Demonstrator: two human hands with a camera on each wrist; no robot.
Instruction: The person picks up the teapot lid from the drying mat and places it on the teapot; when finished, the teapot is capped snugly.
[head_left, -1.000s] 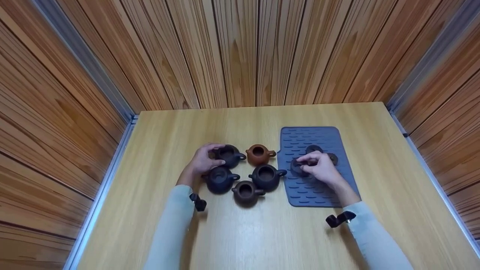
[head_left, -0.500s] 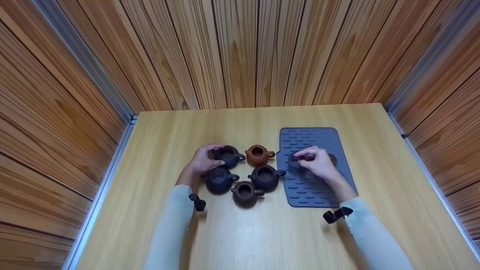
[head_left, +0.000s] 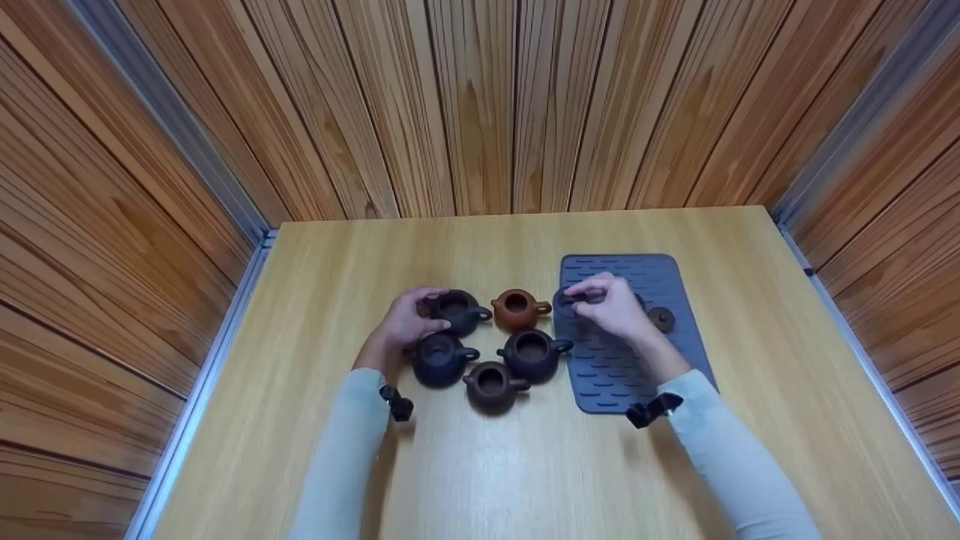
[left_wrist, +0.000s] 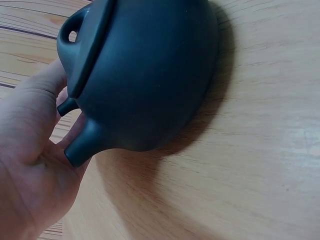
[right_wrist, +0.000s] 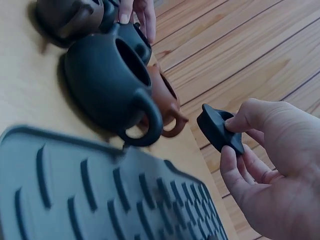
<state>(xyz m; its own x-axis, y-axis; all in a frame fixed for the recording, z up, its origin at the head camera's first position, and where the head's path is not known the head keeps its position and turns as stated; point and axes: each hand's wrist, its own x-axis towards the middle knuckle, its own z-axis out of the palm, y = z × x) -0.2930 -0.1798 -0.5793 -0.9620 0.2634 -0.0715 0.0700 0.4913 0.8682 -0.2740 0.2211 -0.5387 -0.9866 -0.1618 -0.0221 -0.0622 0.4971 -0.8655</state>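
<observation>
My left hand (head_left: 409,319) holds the dark open teapot (head_left: 466,328) at the back left, its thumb and fingers around the spout side. In the right wrist view that thumb rests near the rim. Just in front stands a dark lidded teapot (head_left: 441,367), which fills much of the left wrist view. Between thumb and fingers, my right hand (head_left: 619,307) pinches a dark teapot lid (right_wrist: 215,127), raised over the left edge of the ribbed grey mat (head_left: 622,394). Right beside this lid is a reddish-brown open teapot (head_left: 517,319).
A large black open teapot (head_left: 532,367) and a smaller brown open one (head_left: 491,397) stand at the front of the cluster. On the mat lies a brown lid (head_left: 661,319); another dark lid (head_left: 640,301) is mostly hidden behind my right hand. Wooden walls enclose the table.
My right hand has lifted the dark lid off the mat and carried it left and back toward the teapots. The brown lid shows fully now. My left hand has stayed put.
</observation>
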